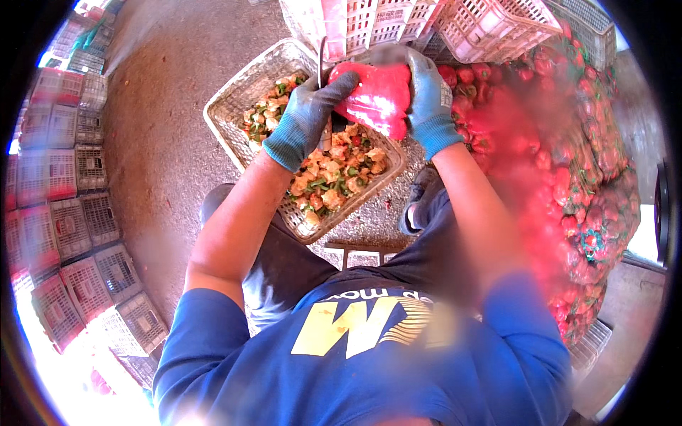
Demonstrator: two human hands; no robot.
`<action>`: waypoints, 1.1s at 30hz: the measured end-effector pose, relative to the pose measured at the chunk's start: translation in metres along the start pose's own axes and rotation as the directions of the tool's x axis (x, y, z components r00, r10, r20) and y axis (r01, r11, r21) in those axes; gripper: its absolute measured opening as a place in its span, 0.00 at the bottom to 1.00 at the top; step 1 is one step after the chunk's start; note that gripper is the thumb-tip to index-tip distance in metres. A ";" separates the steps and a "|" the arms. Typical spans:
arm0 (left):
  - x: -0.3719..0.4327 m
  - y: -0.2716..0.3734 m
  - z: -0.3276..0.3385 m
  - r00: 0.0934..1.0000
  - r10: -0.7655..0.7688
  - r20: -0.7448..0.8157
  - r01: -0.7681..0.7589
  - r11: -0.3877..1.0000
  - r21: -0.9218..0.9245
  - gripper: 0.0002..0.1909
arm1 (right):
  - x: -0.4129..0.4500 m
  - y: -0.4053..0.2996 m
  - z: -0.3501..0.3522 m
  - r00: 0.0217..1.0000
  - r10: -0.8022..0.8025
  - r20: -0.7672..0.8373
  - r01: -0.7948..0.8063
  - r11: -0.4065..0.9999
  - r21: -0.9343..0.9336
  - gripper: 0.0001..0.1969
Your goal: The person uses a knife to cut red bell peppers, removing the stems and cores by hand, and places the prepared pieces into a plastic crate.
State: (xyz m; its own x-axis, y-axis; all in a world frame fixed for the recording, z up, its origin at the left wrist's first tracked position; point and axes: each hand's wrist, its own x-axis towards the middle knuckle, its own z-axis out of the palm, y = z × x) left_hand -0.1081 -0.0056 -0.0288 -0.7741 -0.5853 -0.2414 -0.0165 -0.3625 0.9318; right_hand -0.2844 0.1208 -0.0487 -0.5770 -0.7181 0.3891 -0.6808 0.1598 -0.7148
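Observation:
My left hand [314, 109], in a blue knit glove with a dark coated palm, grips a thin metal tool [321, 61] with a curved upper end. What seems to be its handle [326, 139] shows below the fingers. The left thumb presses against a large red bell pepper [373, 98]. From the other side my right hand [429, 88], gloved alike, holds the pepper; a blur covers its top end. Under both hands, a dirty white plastic crate [226, 104] contains cut pepper cores [333, 170] with green stems and pale seeds.
Red peppers [495, 128] are heaped on my right, beside filled mesh sacks [602, 223]. Plastic crates [373, 24] stand ahead, one tilted crate [495, 29] beside them. Stacked crates [85, 223] line the left across the concrete floor [154, 133]. A low frame [367, 253] lies between my legs.

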 end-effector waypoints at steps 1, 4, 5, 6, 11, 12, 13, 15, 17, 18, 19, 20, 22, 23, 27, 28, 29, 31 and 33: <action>0.002 -0.001 0.000 1.000 -0.001 -0.015 0.001 1.000 0.003 0.27 | 0.001 -0.005 -0.002 0.999 0.003 -0.041 -0.011 0.981 -0.195 0.17; 0.007 -0.003 0.005 0.995 0.082 -0.059 -0.086 0.994 -0.074 0.25 | 0.005 -0.004 -0.002 0.991 0.130 0.029 -0.116 0.950 -0.291 0.14; 0.008 -0.004 0.007 0.991 0.108 -0.076 -0.116 0.988 -0.099 0.25 | 0.004 -0.005 -0.003 0.990 0.133 0.049 -0.116 0.958 -0.264 0.15; 0.004 0.001 0.011 0.986 0.103 -0.128 -0.113 0.990 -0.079 0.25 | 0.003 -0.013 -0.007 0.988 0.136 0.070 -0.116 0.965 -0.236 0.15; 0.003 0.004 0.026 0.979 0.130 -0.154 -0.150 0.981 -0.123 0.23 | 0.004 0.025 0.011 0.977 0.212 0.014 -0.210 0.956 0.207 0.15; -0.001 0.006 0.025 0.976 0.136 -0.170 -0.155 0.982 -0.108 0.23 | 0.004 0.026 0.014 0.979 0.201 0.021 -0.201 0.951 0.233 0.15; -0.003 0.005 0.018 0.978 0.121 -0.170 -0.137 0.987 -0.084 0.23 | 0.001 0.003 0.003 0.991 0.124 0.044 -0.128 0.986 0.108 0.15; 0.000 0.006 0.005 0.983 0.095 -0.155 -0.102 0.994 -0.037 0.22 | 0.003 -0.017 -0.006 0.995 0.015 0.101 -0.018 1.000 0.023 0.18; 0.000 0.010 0.001 0.986 0.114 -0.125 -0.118 0.993 -0.029 0.22 | 0.005 -0.019 -0.013 0.987 -0.051 0.150 0.035 0.994 0.104 0.24; 0.001 0.013 -0.001 0.990 0.103 -0.100 -0.105 0.994 -0.015 0.22 | 0.005 -0.010 -0.013 0.976 -0.078 0.202 0.063 0.995 0.077 0.25; 0.001 0.014 -0.004 0.993 0.089 -0.074 -0.090 0.996 -0.001 0.23 | 0.006 0.002 -0.010 0.962 -0.101 0.255 0.091 0.995 0.051 0.26; 0.003 0.015 -0.006 0.996 0.058 -0.065 -0.057 0.998 0.027 0.23 | 0.005 0.014 -0.008 0.944 -0.122 0.307 0.120 0.992 0.026 0.27; -0.004 0.016 -0.008 0.992 0.078 -0.102 -0.059 0.983 0.175 0.23 | 0.005 -0.007 -0.015 0.901 0.019 0.434 0.076 0.977 -0.201 0.31; -0.006 0.016 -0.009 0.989 0.090 -0.117 -0.059 0.967 0.248 0.24 | 0.005 -0.016 -0.017 0.871 0.098 0.481 0.067 0.947 -0.314 0.33; 0.001 0.012 -0.026 0.925 0.368 -0.092 -0.271 0.811 0.518 0.27 | 0.006 -0.019 -0.017 0.740 0.370 0.561 -0.065 0.870 -0.489 0.33; -0.002 0.014 -0.028 0.899 0.427 -0.100 -0.328 0.806 0.493 0.26 | 0.004 -0.016 -0.017 0.736 0.363 0.571 -0.028 0.859 -0.511 0.38; 0.001 0.014 -0.032 0.909 0.390 -0.143 -0.312 0.868 0.387 0.26 | 0.002 -0.010 -0.017 0.761 0.353 0.544 -0.057 0.872 -0.486 0.39; 0.004 0.022 -0.038 0.925 0.308 -0.222 -0.275 0.947 0.167 0.27 | 0.000 -0.008 -0.015 0.807 0.323 0.494 -0.107 0.903 -0.417 0.40; 0.001 0.023 -0.043 0.945 0.199 -0.260 -0.189 0.980 0.063 0.24 | -0.001 -0.003 -0.012 0.778 0.330 0.535 -0.362 0.931 -0.048 0.38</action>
State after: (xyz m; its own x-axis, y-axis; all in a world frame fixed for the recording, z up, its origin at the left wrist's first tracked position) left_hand -0.0816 -0.0459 -0.0189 -0.5705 -0.8134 -0.1135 0.0898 -0.1991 0.9759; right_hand -0.2869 0.1289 -0.0402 -0.4322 -0.8682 -0.2437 -0.4471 0.4410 -0.7782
